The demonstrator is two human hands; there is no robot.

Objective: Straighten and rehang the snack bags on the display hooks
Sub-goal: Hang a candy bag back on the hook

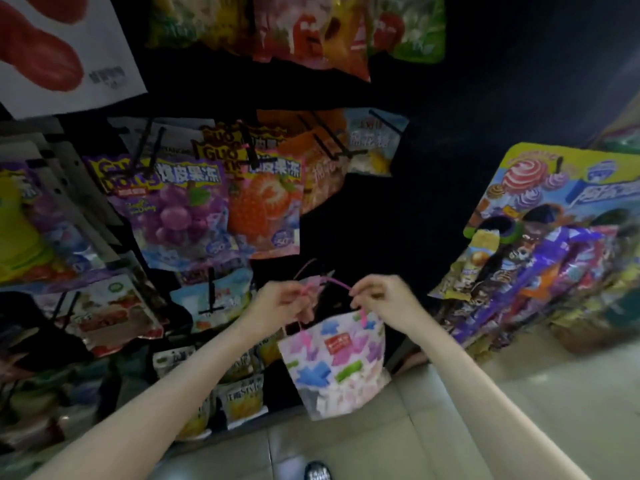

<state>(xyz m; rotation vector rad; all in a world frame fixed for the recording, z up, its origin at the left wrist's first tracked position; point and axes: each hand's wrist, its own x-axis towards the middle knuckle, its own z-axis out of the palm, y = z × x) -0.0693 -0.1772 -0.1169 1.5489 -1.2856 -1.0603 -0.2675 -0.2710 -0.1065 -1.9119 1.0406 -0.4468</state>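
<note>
Both our left hand and right hand pinch the pink handles of a light, soft, crinkly snack bag, the best hold.

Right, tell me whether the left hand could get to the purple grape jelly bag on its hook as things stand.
Probably not yet: the left hand pinches the pink handle of the pastel marshmallow bag, as does the right hand. The purple grape jelly bag hangs unobstructed up-left.

A dark display rack carries hooks hung with grape and strawberry snack bags.
</note>
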